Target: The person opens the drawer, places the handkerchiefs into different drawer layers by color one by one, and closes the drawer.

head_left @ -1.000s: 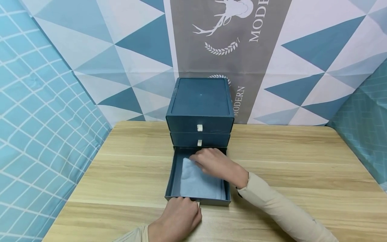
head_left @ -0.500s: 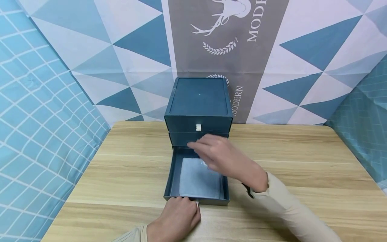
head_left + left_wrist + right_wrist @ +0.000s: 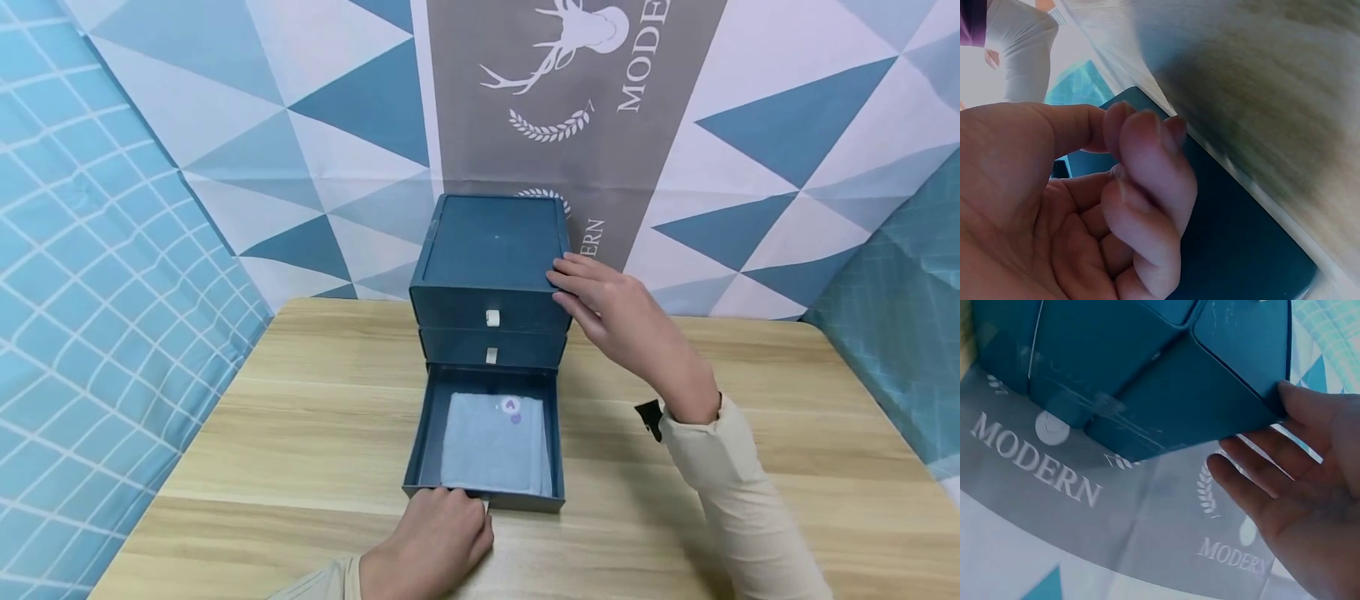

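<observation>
A dark blue drawer box (image 3: 491,243) stands at the back of the table, its bottom drawer (image 3: 523,502) pulled out toward me. Inside lies a folded light blue towel (image 3: 489,446) with a small white and purple motif at its far right corner. My left hand (image 3: 429,535), at the drawer's front, pinches its pull tab (image 3: 486,504), which is mostly hidden by the hand. In the left wrist view, thumb and curled fingers meet in front of the dark drawer front (image 3: 1229,250). My right hand (image 3: 626,317) rests with extended fingers on the box's upper right front corner.
Two upper drawers are closed, each with a pale tab (image 3: 492,317). Behind the wooden table (image 3: 330,433) hangs a patterned backdrop (image 3: 360,133) with triangles and a deer print. A blue gridded cloth (image 3: 90,275) borders the left side.
My right hand has left the towel in the drawer and risen up and right to the top corner of the box. The towel's motif is now uncovered. My left hand stays at the tab.
</observation>
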Available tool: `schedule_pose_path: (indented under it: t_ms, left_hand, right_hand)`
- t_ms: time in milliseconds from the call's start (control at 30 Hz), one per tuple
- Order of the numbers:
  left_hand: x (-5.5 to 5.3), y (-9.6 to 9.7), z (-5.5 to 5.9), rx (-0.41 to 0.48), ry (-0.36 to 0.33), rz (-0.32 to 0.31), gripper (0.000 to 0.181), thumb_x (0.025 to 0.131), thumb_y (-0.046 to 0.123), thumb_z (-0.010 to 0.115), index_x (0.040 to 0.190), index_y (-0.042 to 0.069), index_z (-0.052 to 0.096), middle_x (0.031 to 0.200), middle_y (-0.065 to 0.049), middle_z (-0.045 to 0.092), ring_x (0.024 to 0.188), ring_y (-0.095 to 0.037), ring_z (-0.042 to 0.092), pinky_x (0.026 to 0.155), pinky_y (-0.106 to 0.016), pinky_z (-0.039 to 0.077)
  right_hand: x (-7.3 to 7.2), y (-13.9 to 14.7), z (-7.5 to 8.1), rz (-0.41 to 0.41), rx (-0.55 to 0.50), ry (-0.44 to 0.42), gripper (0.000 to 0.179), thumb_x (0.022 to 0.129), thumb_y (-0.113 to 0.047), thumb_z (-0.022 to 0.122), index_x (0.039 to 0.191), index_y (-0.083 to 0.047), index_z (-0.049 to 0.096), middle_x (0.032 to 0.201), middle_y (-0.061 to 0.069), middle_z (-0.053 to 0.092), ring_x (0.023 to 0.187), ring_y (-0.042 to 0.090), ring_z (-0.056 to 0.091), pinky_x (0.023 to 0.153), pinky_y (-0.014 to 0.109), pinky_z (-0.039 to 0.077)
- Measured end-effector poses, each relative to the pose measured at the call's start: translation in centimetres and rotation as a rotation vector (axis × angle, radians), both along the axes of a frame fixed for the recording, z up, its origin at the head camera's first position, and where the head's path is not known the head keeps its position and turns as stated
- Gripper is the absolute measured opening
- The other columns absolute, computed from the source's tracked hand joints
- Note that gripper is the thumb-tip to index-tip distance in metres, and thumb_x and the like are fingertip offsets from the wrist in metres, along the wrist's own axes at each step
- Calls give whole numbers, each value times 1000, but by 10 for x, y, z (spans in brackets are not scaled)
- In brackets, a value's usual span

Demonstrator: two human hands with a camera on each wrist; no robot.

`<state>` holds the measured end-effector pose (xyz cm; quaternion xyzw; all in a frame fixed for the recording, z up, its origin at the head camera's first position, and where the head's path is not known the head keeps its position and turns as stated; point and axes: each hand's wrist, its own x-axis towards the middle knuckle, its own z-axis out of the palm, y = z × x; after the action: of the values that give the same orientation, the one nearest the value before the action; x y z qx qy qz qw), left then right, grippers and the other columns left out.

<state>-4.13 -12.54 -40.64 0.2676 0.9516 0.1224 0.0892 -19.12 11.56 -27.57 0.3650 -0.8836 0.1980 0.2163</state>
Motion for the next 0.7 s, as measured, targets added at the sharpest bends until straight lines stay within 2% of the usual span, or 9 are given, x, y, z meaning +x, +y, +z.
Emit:
schedule_pose_path:
  t_ms: [300, 433, 633, 700]
  left_hand:
    - [-1, 0, 1, 3, -34, -2, 34, 94, 23, 60, 60, 20, 58, 51, 11, 40, 46, -6, 34, 41, -25, 32]
    - [-1, 0, 2, 9, -33, 15, 36, 94, 23, 61, 59, 20, 57, 50, 11, 39, 46, -6, 32, 41, -25, 33]
    - [0, 3, 0, -6, 47, 31, 37, 91, 22, 62, 55, 20, 51, 49, 11, 37, 45, -7, 30, 40, -27, 30]
    - [0, 4, 0, -3, 54, 34, 37, 90, 22, 62, 55, 20, 51, 49, 11, 36, 45, -7, 30, 40, -27, 29]
  right_hand:
    - [-11, 4, -19, 59, -237, 23, 30, 94, -13, 69, 124, -8, 70, 136, 9, 61, 134, 22, 50, 101, 44, 46]
    - [-15, 3, -21, 71, -264, 16, 29, 95, -14, 69, 124, -9, 70, 137, 7, 60, 135, 21, 50, 96, 43, 50]
    - [-13, 4, -22, 42, -264, 10, 29, 95, -15, 69, 123, -9, 70, 137, 7, 60, 136, 20, 49, 93, 42, 52]
    - [-13, 4, -22, 38, -265, 3, 29, 95, -15, 69, 123, -9, 71, 137, 7, 60, 136, 19, 48, 93, 42, 52]
